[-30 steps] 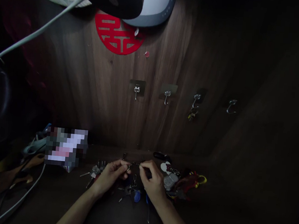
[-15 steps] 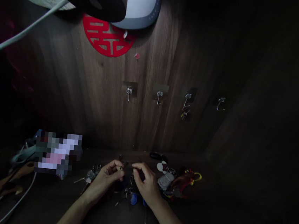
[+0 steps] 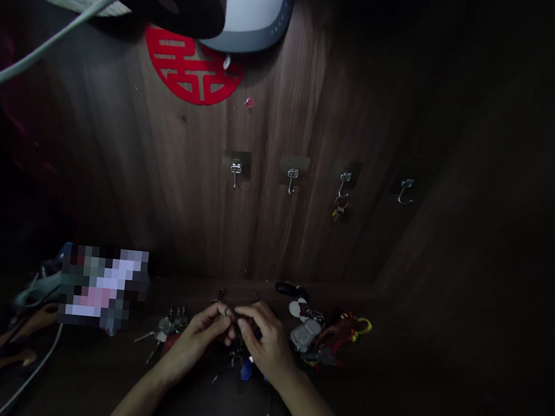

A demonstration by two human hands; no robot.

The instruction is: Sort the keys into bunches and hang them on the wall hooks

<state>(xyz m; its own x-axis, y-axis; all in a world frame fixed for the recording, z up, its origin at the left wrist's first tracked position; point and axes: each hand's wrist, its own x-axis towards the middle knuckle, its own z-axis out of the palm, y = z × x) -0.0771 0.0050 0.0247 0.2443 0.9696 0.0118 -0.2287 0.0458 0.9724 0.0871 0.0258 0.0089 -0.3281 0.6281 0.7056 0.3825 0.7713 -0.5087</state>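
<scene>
Pinching ring (image 3: 225,312) in left hand (image 3: 196,336); holding right hand (image 3: 265,341) curled just beside, can't tell if gripping. Looks partway: with keys (image 3: 339,210) on hook (image 3: 343,183) above right hand, loose keys (image 3: 164,329) left of left hand, unhung.

So the thing is tiny: what looks like a thin metal ring (image 3: 226,312), pinched in the left hand's (image 3: 199,334) fingertips, with the right hand (image 3: 267,341) right beside it. It's above the blue fob (image 3: 245,369); honestly too dark to tell if they're linked.
</scene>
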